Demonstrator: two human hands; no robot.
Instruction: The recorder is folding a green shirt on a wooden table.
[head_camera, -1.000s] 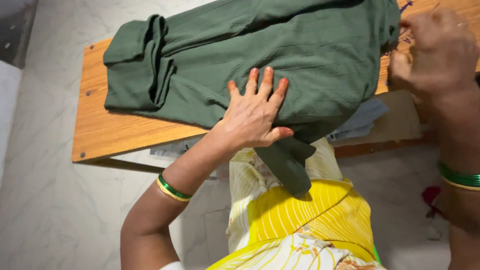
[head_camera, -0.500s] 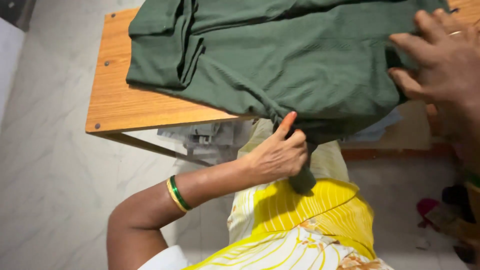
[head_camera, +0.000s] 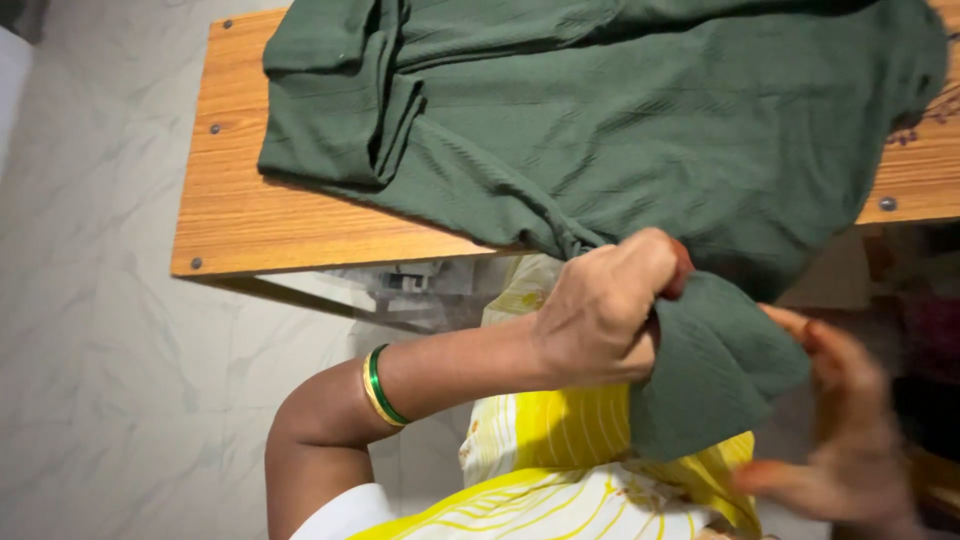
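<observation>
A dark green garment (head_camera: 600, 130) lies spread over a wooden table (head_camera: 250, 220), with a folded sleeve part at its left. One end hangs off the table's front edge. My left hand (head_camera: 605, 305), with a green and gold bangle on the wrist, is closed around that hanging end just below the edge. My right hand (head_camera: 850, 440) is blurred at the lower right, fingers apart, touching the underside of the hanging green cloth. My yellow and white striped clothing shows beneath the hands.
The table stands on a pale marble-patterned floor (head_camera: 100, 380), with a metal frame (head_camera: 400, 285) visible under its front edge. Dark, cluttered items (head_camera: 925, 330) sit at the right, under the table's end.
My left hand has closed on the hanging end of the garment and lifted it. My right hand has dropped from the table's right side down to the hanging cloth.
</observation>
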